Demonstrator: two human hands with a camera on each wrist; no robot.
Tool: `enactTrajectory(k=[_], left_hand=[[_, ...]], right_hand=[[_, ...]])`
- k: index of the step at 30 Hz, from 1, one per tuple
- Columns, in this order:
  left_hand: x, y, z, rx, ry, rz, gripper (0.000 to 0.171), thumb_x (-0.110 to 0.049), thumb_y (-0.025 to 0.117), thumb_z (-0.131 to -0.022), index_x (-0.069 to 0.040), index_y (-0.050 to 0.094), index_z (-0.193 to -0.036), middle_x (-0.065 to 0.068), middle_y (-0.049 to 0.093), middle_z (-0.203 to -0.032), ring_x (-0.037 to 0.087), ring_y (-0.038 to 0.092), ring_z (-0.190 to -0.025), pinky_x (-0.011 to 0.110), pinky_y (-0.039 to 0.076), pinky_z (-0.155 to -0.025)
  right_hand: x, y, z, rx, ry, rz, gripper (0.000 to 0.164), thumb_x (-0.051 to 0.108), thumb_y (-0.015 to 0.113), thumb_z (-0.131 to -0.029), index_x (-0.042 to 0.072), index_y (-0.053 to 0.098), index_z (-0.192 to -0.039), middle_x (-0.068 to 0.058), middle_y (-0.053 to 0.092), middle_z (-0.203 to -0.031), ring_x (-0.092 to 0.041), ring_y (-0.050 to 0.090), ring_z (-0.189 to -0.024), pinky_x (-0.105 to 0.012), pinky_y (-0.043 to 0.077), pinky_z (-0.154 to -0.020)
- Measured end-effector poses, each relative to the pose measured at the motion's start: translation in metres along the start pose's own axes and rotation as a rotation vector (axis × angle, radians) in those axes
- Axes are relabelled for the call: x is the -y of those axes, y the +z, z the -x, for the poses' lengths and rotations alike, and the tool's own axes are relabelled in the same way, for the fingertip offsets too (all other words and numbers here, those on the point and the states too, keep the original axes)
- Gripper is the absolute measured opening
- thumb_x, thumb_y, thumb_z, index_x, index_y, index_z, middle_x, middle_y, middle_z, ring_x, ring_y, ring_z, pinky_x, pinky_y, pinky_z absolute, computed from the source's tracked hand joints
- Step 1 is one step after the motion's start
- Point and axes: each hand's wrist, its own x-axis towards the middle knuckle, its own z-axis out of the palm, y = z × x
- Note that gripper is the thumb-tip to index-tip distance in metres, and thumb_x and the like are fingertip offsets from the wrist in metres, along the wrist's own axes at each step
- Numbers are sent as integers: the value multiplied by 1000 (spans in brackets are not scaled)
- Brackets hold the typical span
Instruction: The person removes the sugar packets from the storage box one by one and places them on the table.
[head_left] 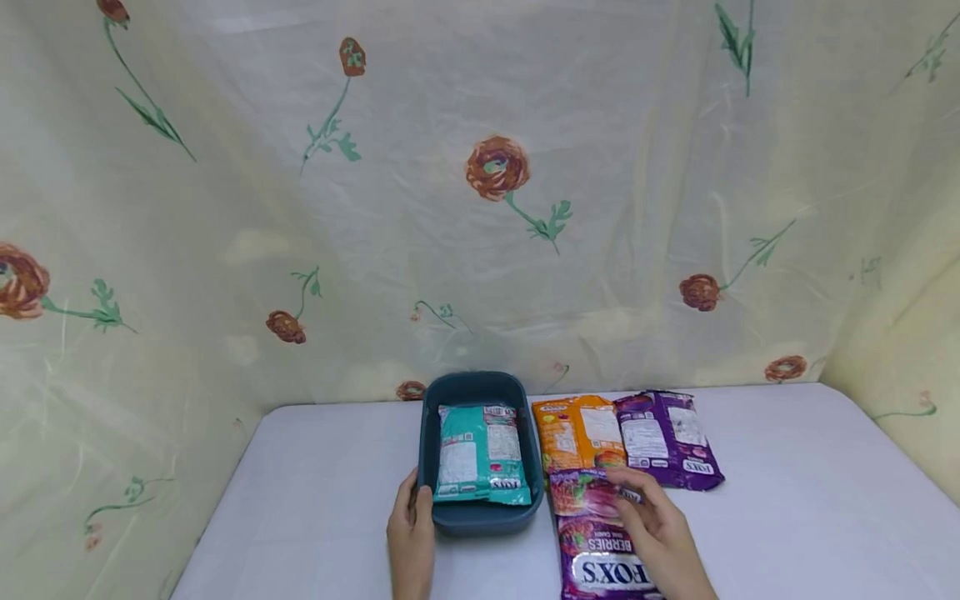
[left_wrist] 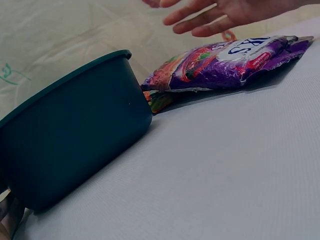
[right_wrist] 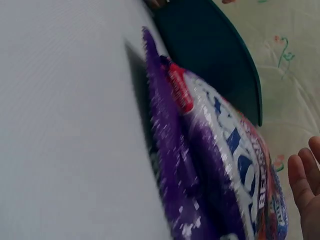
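Observation:
My left hand [head_left: 412, 533] holds the left side of a dark teal plastic tub [head_left: 487, 523], thumb by the near-left corner of its rim. In the tub lies a turquoise candy bag [head_left: 468, 454] marked FOX'S. My right hand [head_left: 656, 533] is over a purple FOX'S Berries candy bag [head_left: 588, 533] to the right of the tub. The left wrist view shows that right hand [left_wrist: 225, 15] above the Berries bag [left_wrist: 215, 70], its fingers extended and apart from it. In the right wrist view, the bag [right_wrist: 220, 145] bulges upward beside the tub [right_wrist: 210, 50].
Behind the Berries bag lies an orange candy bag [head_left: 577, 429], and a darker purple candy bag [head_left: 671, 442] is to its right. All rest on a white-covered table [head_left: 322, 492]. A flower-printed curtain [head_left: 420, 250] rises behind the table.

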Motion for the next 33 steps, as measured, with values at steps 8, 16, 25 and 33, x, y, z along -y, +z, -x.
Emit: enactTrajectory(k=[8,16,25,33], left_hand=[[-1,0,1,-13,6,10,45,-31,46,-99,-9,47,-138,17,48,-141,31,45,-132,47,42,-106],[-1,0,0,-10,-11,4,44,-30,46,-99,-9,47,-137,16,49,-141,31,46,-131,47,43,-105],[0,-1,0,-11,-4,8,42,-27,47,-99,-9,48,-137,16,49,-141,30,46,-131,46,43,-106],[0,-1,0,-5,-9,8,42,-28,47,-99,-11,48,-137,14,48,-142,29,45,-132,47,42,-106]], right_hand=[[15,14,-13,63,82,-62,34,13,49,-98,7,46,-132,-11,51,-129,-8,55,-116,-15,50,-92],[21,32,-23,127,212,-67,35,18,50,-98,16,45,-133,-9,50,-137,-22,50,-124,-9,45,-93],[23,48,-29,171,250,-138,34,11,47,-99,14,45,-133,-14,51,-135,-30,47,-126,-19,51,-93],[30,60,-34,181,228,-81,36,5,46,-98,16,46,-133,-9,49,-137,-22,47,-129,-23,43,-105]])
